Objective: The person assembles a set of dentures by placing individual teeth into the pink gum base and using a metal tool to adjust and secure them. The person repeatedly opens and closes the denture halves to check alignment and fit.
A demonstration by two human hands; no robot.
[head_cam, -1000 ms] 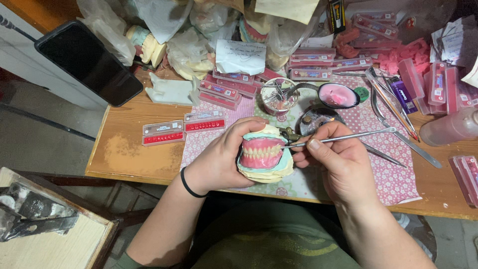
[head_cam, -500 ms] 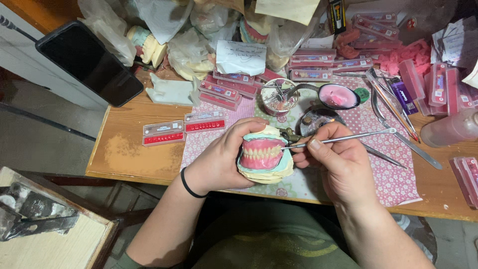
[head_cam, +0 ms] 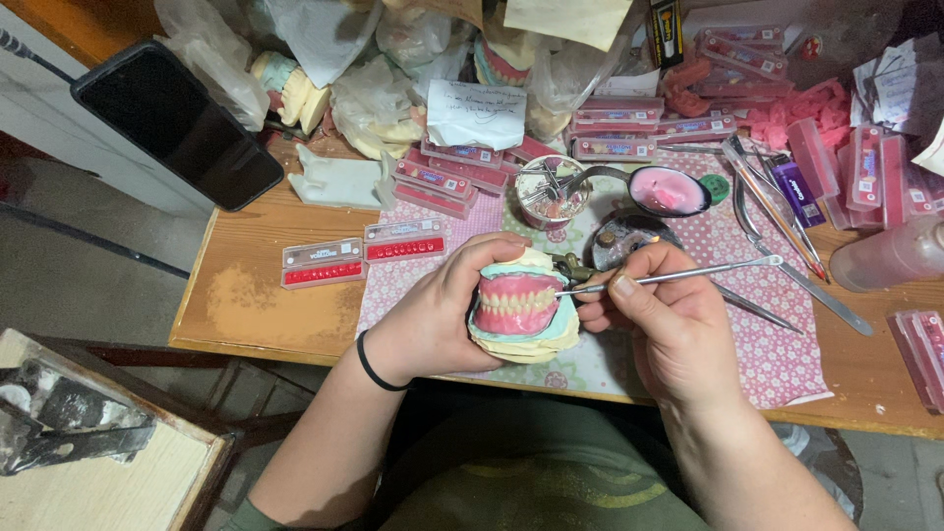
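Note:
My left hand [head_cam: 433, 317] grips a denture model [head_cam: 518, 313]: pink gums and pale teeth set on a cream and light-blue plaster base, held just above the wooden table's near edge. My right hand [head_cam: 661, 329] pinches a thin metal dental tool [head_cam: 678, 275] like a pen. The tool's tip touches the right side of the pink gum, and its other end points up to the right. A black band circles my left wrist.
A patterned pink cloth [head_cam: 757, 344] covers the wooden table [head_cam: 256, 315]. On it lie more metal tools [head_cam: 787, 236], a spoon with pink wax [head_cam: 669, 191], a small glass jar [head_cam: 553, 192], several red tooth cards [head_cam: 364, 254], a black phone [head_cam: 177, 123] and plastic bags.

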